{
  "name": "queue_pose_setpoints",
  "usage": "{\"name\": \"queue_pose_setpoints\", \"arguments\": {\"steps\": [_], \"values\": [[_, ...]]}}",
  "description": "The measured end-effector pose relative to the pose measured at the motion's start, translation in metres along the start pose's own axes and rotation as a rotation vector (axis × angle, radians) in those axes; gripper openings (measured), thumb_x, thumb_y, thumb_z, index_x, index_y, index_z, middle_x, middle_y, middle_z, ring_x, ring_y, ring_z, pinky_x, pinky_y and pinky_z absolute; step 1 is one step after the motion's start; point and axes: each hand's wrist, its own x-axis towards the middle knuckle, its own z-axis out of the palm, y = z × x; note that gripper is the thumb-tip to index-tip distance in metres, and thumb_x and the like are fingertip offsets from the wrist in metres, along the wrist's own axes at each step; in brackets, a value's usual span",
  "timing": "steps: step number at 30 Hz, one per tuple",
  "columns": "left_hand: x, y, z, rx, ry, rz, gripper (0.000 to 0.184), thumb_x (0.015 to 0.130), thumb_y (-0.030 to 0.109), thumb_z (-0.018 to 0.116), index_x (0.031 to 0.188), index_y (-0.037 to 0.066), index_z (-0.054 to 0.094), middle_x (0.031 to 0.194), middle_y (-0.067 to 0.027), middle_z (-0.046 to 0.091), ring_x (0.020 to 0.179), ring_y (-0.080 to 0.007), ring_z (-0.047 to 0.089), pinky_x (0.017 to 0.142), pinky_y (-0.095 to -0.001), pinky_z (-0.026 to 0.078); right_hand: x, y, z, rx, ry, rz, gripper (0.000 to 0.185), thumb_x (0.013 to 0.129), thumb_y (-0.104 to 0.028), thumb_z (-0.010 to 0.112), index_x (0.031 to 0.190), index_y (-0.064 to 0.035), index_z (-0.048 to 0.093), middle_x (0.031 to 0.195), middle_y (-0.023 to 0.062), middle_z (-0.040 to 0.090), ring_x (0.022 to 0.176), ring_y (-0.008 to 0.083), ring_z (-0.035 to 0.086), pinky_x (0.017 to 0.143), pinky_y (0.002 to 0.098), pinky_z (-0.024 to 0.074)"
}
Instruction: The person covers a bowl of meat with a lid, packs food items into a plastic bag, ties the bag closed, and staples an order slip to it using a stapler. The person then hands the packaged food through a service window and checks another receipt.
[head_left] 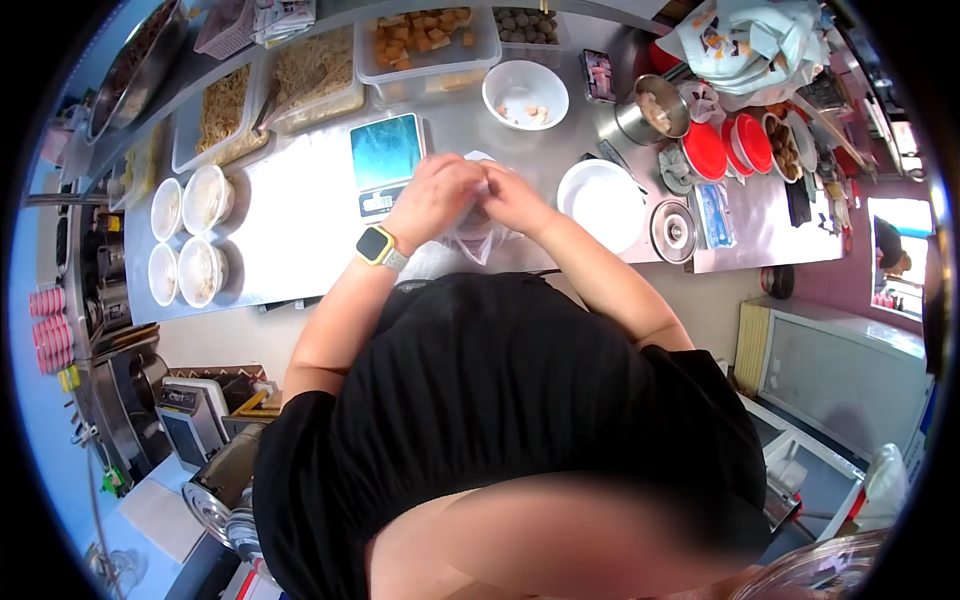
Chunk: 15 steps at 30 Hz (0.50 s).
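Both hands meet over the steel counter, at the top of a clear plastic bag (474, 240) that hangs down between them. My left hand (436, 200), with a yellow-cased watch at the wrist, is closed on the bag's gathered top. Beside it my right hand (514, 200) pinches the same part, fingers pressed together. What the bag holds is hard to make out. A kitchen scale (387, 153) is just left of the hands. Behind them stands a white bowl (525, 92) with a few small pieces inside, and to the right is a white round container (601, 205).
Several filled round tubs (205, 200) stand at the left. Food bins (428, 60) line the back edge. At the right are a steel pot (628, 116), red-lidded containers (705, 150), a round steel lid (674, 232) and a phone (598, 75).
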Motion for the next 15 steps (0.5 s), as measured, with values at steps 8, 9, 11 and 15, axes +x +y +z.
{"name": "queue_pose_setpoints", "arguments": {"steps": [8, 9, 11, 15], "values": [[-0.019, -0.008, -0.003, -0.647, -0.156, -0.549, 0.033, 0.088, -0.004, 0.053, 0.120, 0.002, 0.052, 0.112, -0.0070, 0.056, 0.103, -0.0147, 0.055, 0.090, -0.0304, 0.045, 0.002, -0.023, -0.002, 0.244, 0.050, 0.121, 0.022, 0.088, -0.013, 0.052, 0.107, -0.0066, 0.062, 0.103, 0.0124, 0.066, 0.093, 0.0256, 0.063, 0.080, 0.0361, 0.0489], [-0.022, -0.018, 0.005, -0.624, -0.139, -0.549, 0.033, 0.087, -0.002, 0.054, 0.119, 0.002, 0.053, 0.111, -0.0077, 0.057, 0.102, -0.0177, 0.057, 0.090, -0.0304, 0.046, 0.003, -0.040, -0.013, 0.170, 0.046, 0.178, 0.022, 0.089, -0.014, 0.052, 0.107, -0.0069, 0.062, 0.104, 0.0123, 0.066, 0.094, 0.0247, 0.064, 0.081, 0.0362, 0.0490], [-0.028, -0.032, 0.016, -0.718, -0.113, -0.504, 0.032, 0.086, 0.000, 0.055, 0.118, 0.001, 0.054, 0.110, -0.0081, 0.058, 0.103, -0.0190, 0.058, 0.091, -0.0303, 0.046, 0.001, -0.033, -0.006, 0.087, -0.004, 0.249, 0.022, 0.092, -0.017, 0.051, 0.107, -0.0060, 0.061, 0.103, 0.0136, 0.064, 0.100, 0.0276, 0.061, 0.086, 0.0384, 0.0473], [-0.041, -0.047, 0.021, -0.775, -0.191, -0.618, 0.026, 0.090, -0.003, 0.050, 0.115, 0.001, 0.053, 0.109, -0.0058, 0.058, 0.100, -0.0136, 0.056, 0.090, -0.0275, 0.045, -0.006, -0.039, -0.011, 0.039, 0.067, 0.198, 0.022, 0.091, -0.023, 0.054, 0.107, -0.0089, 0.056, 0.095, 0.0155, 0.065, 0.089, 0.0336, 0.063, 0.077, 0.0415, 0.0482]]}}
